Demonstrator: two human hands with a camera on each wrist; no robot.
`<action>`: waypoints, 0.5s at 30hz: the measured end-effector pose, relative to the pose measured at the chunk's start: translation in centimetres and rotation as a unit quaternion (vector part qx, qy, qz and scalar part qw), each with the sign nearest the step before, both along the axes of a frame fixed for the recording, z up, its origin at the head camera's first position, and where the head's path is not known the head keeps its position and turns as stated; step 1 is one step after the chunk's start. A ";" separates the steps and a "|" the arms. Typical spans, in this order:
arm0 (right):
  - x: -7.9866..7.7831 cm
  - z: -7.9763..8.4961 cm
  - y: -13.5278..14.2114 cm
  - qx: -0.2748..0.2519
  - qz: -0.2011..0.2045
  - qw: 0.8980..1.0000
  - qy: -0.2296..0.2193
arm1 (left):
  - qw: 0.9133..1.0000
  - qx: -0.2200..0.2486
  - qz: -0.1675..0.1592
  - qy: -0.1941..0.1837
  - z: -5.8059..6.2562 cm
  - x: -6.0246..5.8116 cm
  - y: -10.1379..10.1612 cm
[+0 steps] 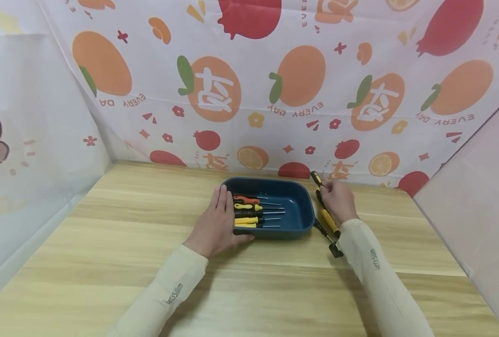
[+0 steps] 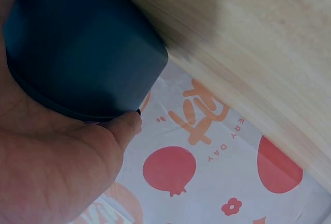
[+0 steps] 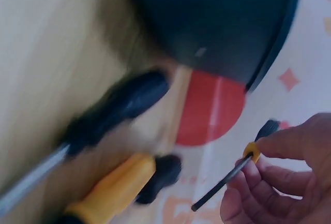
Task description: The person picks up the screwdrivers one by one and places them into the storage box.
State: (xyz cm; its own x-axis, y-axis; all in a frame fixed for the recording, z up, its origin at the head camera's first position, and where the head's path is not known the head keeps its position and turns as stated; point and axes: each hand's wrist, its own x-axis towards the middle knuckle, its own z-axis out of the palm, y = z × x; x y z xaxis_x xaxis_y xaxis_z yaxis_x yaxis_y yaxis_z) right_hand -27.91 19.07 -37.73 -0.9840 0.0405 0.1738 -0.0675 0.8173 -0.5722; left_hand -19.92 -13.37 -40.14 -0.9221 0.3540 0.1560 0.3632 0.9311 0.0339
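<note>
In the head view my left hand (image 1: pixel 216 227) holds the left end of a dark blue box (image 1: pixel 297 206), fingers along the rim and thumb at the front. The left wrist view shows a fingertip over the rim of the box (image 2: pixel 88 48). Inside lie several screwdrivers (image 1: pixel 249 213) with yellow, black and orange handles, shafts pointing right. My right hand (image 1: pixel 339 199), right of the box, pinches a small screwdriver (image 1: pixel 316 178) with a black and yellow handle. Its dark shaft (image 3: pixel 220 185) shows in the right wrist view.
Close to the box's right side lie a yellow-handled tool (image 1: pixel 329 221) and a black-handled screwdriver (image 3: pixel 124 102) with a metal shaft. A small black block-shaped piece (image 1: pixel 335 250) is near the right sleeve. A fruit-printed cloth (image 1: pixel 249 135) hangs behind the wooden table (image 1: pixel 119 234).
</note>
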 end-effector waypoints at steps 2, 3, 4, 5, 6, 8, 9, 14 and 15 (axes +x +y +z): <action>0.1 0.4 -0.9 -0.002 0.025 1.000 0.013 | 1.000 0.001 0.002 -0.003 0.0 0.1 0.1; 0.1 0.6 -1.4 -0.004 0.037 0.999 0.019 | 1.000 0.003 0.002 -0.003 0.0 0.2 0.1; 0.2 0.8 -1.9 -0.006 0.048 0.999 0.025 | 1.000 0.004 0.002 -0.002 0.0 0.2 0.1; 0.3 1.0 -2.4 -0.005 0.057 0.998 0.030 | 1.000 0.005 0.002 -0.002 0.0 0.3 0.1; 0.4 1.2 -2.9 -0.008 0.064 0.997 0.031 | 1.000 0.005 0.002 -0.002 0.0 0.3 0.2; 0.7 1.5 -4.0 -0.007 0.079 0.996 0.034 | 1.000 0.004 0.002 0.002 0.0 0.4 0.2; 0.8 1.6 -4.5 -0.006 0.084 0.996 0.034 | 1.000 0.004 0.002 0.002 0.0 0.5 0.2; 1.3 1.6 -6.7 0.020 0.127 0.991 0.041 | 1.000 0.002 0.006 -0.002 0.0 0.8 0.4; 1.4 1.6 -7.0 0.024 0.137 0.989 0.041 | 1.000 0.001 0.007 -0.002 0.0 0.9 0.4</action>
State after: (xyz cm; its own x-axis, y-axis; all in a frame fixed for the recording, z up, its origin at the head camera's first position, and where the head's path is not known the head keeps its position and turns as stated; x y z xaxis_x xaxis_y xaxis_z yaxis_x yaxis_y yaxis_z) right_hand -26.53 12.03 -36.17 -0.9394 -0.2354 0.2492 -0.3345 0.7887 -0.5158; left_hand -19.03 -12.99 -40.14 -0.9274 0.3416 0.1528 0.3508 0.9357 0.0377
